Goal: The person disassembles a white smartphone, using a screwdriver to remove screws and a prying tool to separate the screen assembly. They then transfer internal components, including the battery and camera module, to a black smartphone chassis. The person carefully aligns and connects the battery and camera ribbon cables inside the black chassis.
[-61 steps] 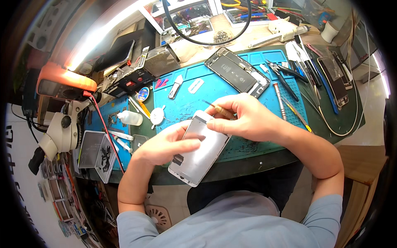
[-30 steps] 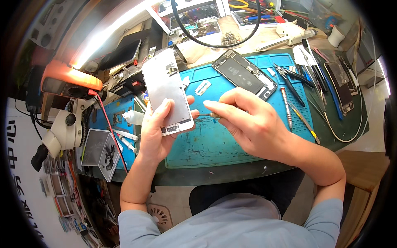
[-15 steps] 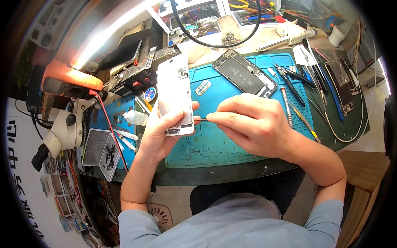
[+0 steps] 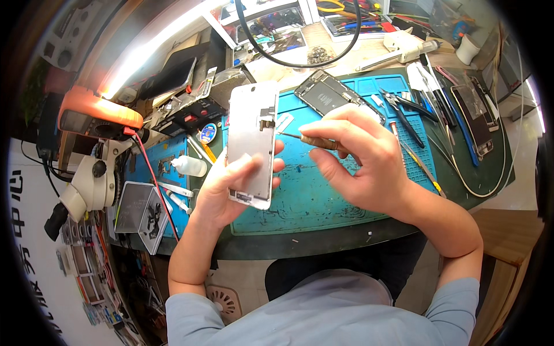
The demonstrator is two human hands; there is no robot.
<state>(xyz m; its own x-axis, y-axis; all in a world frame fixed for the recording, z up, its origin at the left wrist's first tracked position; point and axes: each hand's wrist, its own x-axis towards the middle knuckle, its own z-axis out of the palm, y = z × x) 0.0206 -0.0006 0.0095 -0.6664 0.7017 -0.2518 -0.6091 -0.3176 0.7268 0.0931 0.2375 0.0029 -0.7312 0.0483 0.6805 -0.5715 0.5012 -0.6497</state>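
My left hand point(image 4: 216, 184) grips a white-framed phone screen assembly point(image 4: 245, 127), held long side up, its silver metal back and small flex parts facing me. My right hand point(image 4: 372, 164) holds a slim screwdriver point(image 4: 316, 142) with a brass-coloured handle in its curled fingers, thumb apart from the handle. The shaft points left toward the assembly's upper right edge; whether it touches, I cannot tell. Beyond both hands an opened phone body with battery point(image 4: 323, 95) lies on the blue silicone mat point(image 4: 288, 205), near a small metal blade point(image 4: 284, 121).
Pliers point(image 4: 407, 118), tweezers and other tools lie at right, with another phone screen point(image 4: 473, 121). At left are an orange meter point(image 4: 98, 106), a microscope point(image 4: 89, 179), a dropper bottle point(image 4: 189, 165) and a lidded plastic box point(image 4: 147, 207). A black cable loop point(image 4: 294, 63) hangs at the back.
Since two seconds ago the assembly has been raised to upright in my left hand. In the last half second it shifted right; my right hand rose with the screwdriver, its thumb moving away from the handle.
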